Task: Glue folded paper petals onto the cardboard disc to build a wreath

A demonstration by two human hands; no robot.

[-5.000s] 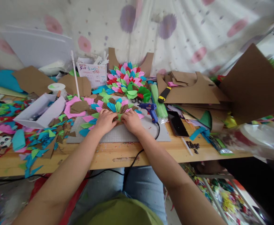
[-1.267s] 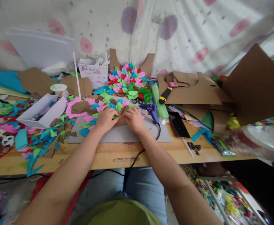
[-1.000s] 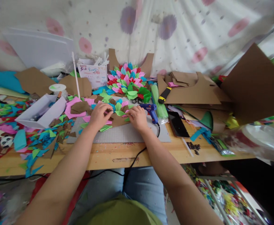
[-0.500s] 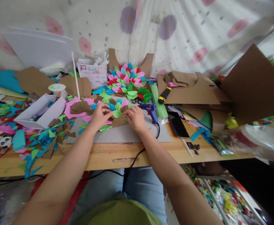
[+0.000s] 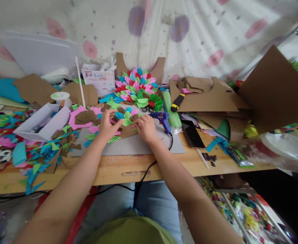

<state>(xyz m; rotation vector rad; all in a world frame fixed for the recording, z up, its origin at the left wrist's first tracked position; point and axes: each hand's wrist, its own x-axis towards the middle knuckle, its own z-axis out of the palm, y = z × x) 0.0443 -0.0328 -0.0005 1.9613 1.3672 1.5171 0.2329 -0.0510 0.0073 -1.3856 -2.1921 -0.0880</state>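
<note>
Pleated paper petals [image 5: 127,118] in green, blue, pink and brown overlap on a brown cardboard piece [image 5: 130,131] in front of me. My left hand [image 5: 107,124] is at their left side, thumb stretched toward the light green petal and fingers apart. At the right side, my right hand [image 5: 146,128] pinches the edge of a brown petal, with its fingertips close together. The blue glue gun [image 5: 161,117] lies just beyond my right hand, its black cord trailing off the table. Under the work is a grey mat [image 5: 149,149].
A finished-looking petal-covered cardboard form [image 5: 136,84] stands behind. Paper scraps [image 5: 47,152] and a white box [image 5: 40,123] crowd the left. A phone [image 5: 192,134], a yellow-black cutter [image 5: 177,102] and stacked cardboard [image 5: 205,98] lie right.
My left index finger and thumb have parted, with the fingers drawn back from the green petal. My right hand stays at the petals' right side. The view has shifted slightly.
</note>
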